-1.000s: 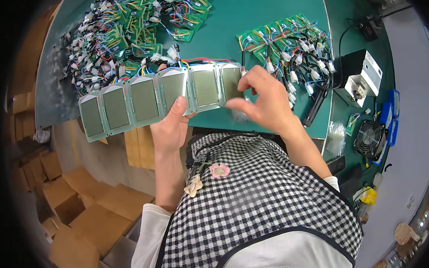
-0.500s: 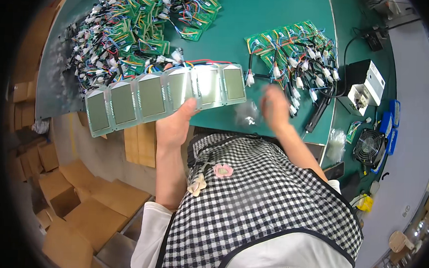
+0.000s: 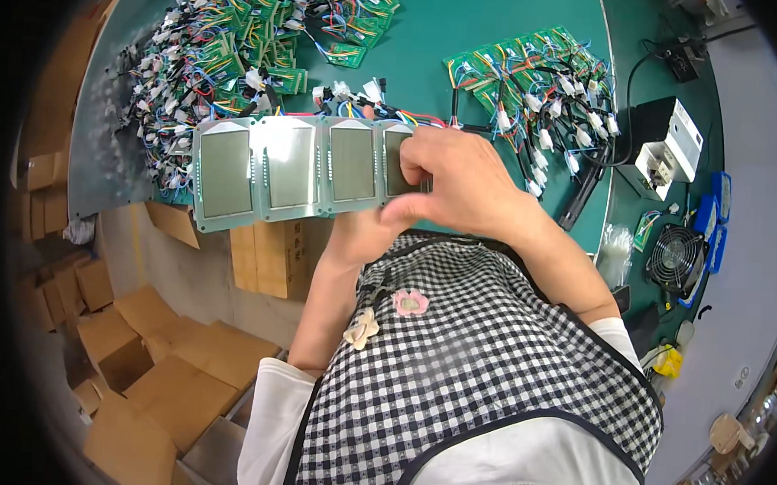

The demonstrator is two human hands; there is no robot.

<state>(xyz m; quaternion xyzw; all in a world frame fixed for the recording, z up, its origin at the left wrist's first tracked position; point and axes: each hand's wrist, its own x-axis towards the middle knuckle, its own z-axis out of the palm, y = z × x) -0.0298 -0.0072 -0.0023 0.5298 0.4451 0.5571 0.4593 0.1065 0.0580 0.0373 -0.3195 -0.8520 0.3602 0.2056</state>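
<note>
A strip of joined green circuit boards with grey LCD screens [image 3: 292, 167] is held up in front of me, screens facing me. My left hand [image 3: 360, 234] grips it from below, its fingers mostly behind the boards. My right hand [image 3: 461, 178] is closed over the strip's right end, thumb below and curled fingers across the last visible screen. Whatever lies under those fingers is hidden. Coloured wires with white plugs [image 3: 373, 90] stick up behind the strip's upper edge.
A large heap of wired green boards [image 3: 232, 49] covers the table's left side. A smaller group of wired boards [image 3: 535, 67] lies at right, by a black pen-shaped tool [image 3: 584, 192]. Further right are a white-and-black box [image 3: 666, 146] and a fan [image 3: 674, 262]. Cardboard boxes [image 3: 178, 398] stand below left.
My right hand has moved left from the table onto the strip's right end. The strip has shifted right and tilts less, and fewer screens show. My left hand has moved right with it.
</note>
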